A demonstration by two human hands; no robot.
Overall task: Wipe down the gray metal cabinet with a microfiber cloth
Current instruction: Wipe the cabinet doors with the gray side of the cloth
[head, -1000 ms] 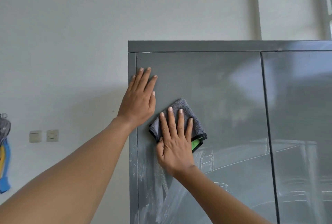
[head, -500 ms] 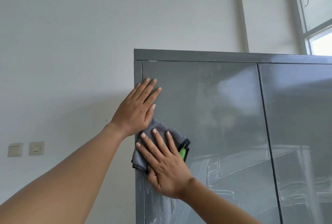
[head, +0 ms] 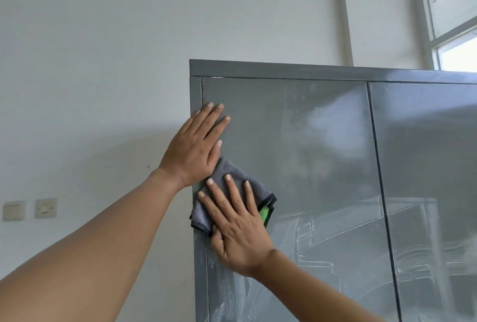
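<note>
pressing flat against the left door of the gray metal cabinet (head: 296,141), the right hand (head: 240,231) has its fingers (head: 233,195) spread wide over a folded gray microfiber cloth (head: 232,174), pinning it to the panel rather than gripping it. the cloth sits right under those fingertips and sticks out past them toward the cabinet's left frame, with a black-edged corner and a green tag (head: 264,213) showing just beside the little-finger side. the left hand (head: 196,146) lies open too, palm on the metal, fingers close together and pointing up toward the top corner; its heel is touching the cloth's upper edge, and it holds nothing, only braces.

from the one head view, the paint below the right wrist shows pale smears and streaks, while the patch above the left fingertips looks duller and dusty, so i'd guess the upper part of the door is not yet done.

the cloth looks soft, light and floppy; it'll bunch or slip out unless the flat hand keeps even pressure across the fold, so the middle of the pad is the place to bear down. the door is stiff, slick sheet metal, likely to flex a little, which is probably why the other hand steadies it.
</note>
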